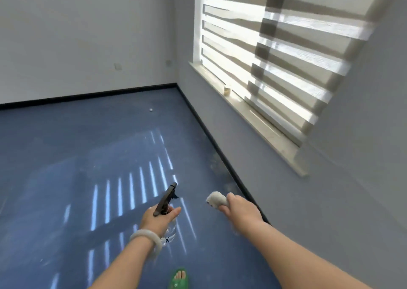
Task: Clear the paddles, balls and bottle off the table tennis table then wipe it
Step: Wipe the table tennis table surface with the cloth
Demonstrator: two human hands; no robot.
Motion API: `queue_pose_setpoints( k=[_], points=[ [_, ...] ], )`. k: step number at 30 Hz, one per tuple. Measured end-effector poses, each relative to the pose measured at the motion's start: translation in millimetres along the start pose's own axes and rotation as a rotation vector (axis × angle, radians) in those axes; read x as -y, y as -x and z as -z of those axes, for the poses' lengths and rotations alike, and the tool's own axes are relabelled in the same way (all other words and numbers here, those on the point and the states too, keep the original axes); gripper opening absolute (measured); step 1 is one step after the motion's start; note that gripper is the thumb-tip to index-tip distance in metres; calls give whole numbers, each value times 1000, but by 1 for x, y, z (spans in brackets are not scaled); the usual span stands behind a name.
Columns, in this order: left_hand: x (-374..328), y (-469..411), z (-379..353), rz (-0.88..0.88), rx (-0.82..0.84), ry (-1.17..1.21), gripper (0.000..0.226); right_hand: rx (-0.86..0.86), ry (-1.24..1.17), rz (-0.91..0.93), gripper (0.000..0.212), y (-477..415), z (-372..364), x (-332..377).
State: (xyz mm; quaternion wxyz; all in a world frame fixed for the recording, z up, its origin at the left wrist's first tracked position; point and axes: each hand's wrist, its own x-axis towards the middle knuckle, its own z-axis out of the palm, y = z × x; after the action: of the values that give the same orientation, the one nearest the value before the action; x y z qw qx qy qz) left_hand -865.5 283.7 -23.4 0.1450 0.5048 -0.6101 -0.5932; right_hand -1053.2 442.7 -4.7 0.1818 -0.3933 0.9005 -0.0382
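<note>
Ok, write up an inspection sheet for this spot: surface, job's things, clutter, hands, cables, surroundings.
Surface: table tennis table not in view; blue floor with stripes of sunlight.
Job's things: spray bottle and cloth both in hand; white ball on the floor near the far wall.
Clutter: small cup on the windowsill.
Hands: left hand grips the spray bottle; right hand holds the cloth, fingers curled round it.
Cables: nothing seen.
Surroundings: striped blind, plain wall, green slipper.
</note>
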Motion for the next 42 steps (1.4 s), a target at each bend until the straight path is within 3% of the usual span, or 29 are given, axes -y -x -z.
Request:
queue_pose_setpoints(
  k=[13, 18, 30, 38, 42],
  points=[
    [-138, -222, -160, -75, 340, -252, 21, -144, -336, -504, 27, -155, 79, -126],
    [-181, -272, -243, -81, 449, -296, 20, -148, -370, -558, 26, -212, 92, -186],
    [-240, -368, -359, 1, 469, -400, 22, -50, -422, -625, 27, -332, 107, -291],
    [-283, -431, -465, -51, 714, -544, 16, -244, -531, -849, 41, -383, 102, -348],
    [-295, -459, -500, -54, 801, -577, 15, -210, -534, -940, 53, -405, 86, -354]
  ],
)
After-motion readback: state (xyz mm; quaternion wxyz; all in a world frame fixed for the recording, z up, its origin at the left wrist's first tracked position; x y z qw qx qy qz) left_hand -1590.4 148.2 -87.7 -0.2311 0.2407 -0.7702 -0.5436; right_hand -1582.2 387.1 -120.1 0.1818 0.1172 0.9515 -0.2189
